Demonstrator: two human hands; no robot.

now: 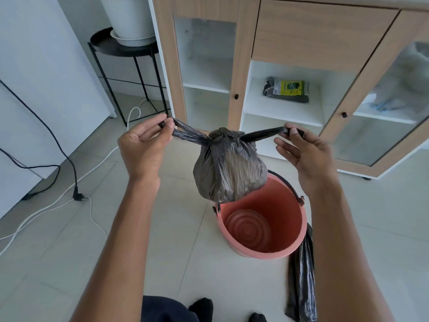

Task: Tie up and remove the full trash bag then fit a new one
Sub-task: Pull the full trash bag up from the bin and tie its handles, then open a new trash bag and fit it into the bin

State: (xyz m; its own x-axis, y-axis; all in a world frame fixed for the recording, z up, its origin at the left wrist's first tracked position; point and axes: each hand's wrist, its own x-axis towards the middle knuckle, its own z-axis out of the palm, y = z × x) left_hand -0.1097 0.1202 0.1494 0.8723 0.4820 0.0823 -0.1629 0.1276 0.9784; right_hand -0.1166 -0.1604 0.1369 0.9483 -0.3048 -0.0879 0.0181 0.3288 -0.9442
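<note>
Both hands, left hand point(144, 145) and right hand point(301, 152), pinch the knotted trash bag point(229, 168) by its ears (soft, light, slippery); grip near the knot.

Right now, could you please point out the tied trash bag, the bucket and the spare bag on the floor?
tied trash bag point(229, 168), head view, bulging body.
bucket point(299, 231), head view, inner wall.
spare bag point(301, 280), head view, middle of strip.
</note>
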